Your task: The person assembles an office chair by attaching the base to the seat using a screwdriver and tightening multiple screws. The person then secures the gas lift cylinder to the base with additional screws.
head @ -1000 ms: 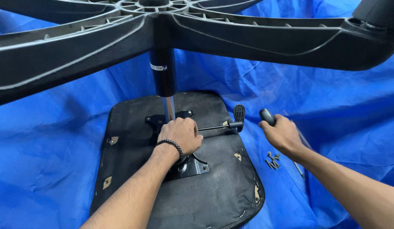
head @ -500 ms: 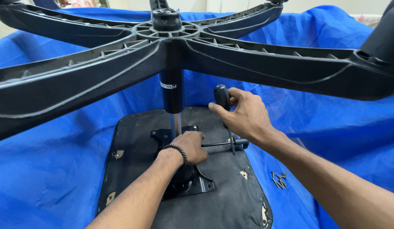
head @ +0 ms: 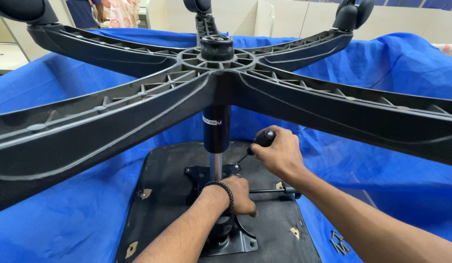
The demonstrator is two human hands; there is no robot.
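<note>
Right hand (head: 279,153) grips black-handled screwdriver (head: 263,140), tip angled down at black metal mounting plate (head: 221,204). Left hand (head: 240,195), fingers curled, presses on that plate beside chrome gas cylinder (head: 216,165). Plate sits on upturned black chair seat (head: 162,195) over blue tarp (head: 65,214). Black five-arm plastic base (head: 138,104) overhead. Loose screws (head: 338,241) right.

Your star base (head: 138,107) sits atop the gas column (head: 216,134), above the seat underside (head: 162,195); loose screws (head: 337,242) lie right of it.

Bare forearms (sleeveless here), black beaded bracelet (head: 228,191) on the left wrist.
</note>
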